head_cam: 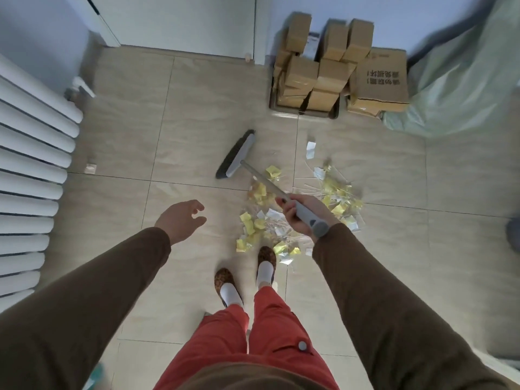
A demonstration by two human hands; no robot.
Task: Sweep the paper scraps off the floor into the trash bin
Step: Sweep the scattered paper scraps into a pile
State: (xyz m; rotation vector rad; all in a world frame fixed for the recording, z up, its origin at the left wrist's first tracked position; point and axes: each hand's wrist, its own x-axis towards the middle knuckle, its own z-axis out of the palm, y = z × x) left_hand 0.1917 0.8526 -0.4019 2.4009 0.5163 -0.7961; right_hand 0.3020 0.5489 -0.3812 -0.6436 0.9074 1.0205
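Observation:
A pile of yellow and white paper scraps [334, 195] with thin sticks lies on the tiled floor in front of my feet, spreading from centre to right. My right hand [302, 213] grips the grey handle of a broom. The grey broom head [236, 157] is to the left of the pile, beyond it. One small pale scrap [90, 168] lies alone far to the left near the radiator, and a white scrap [310, 150] sits above the pile. My left hand [180, 219] hovers over the floor, fingers loosely curled, holding nothing. No trash bin is in view.
A white radiator [31, 170] runs along the left wall. Stacked cardboard boxes [334, 66] stand at the back right beside a pale green plastic-covered bulk [464, 80]. A white door [180, 21] is at the back. My slippered feet [266, 258] stand at the pile's edge.

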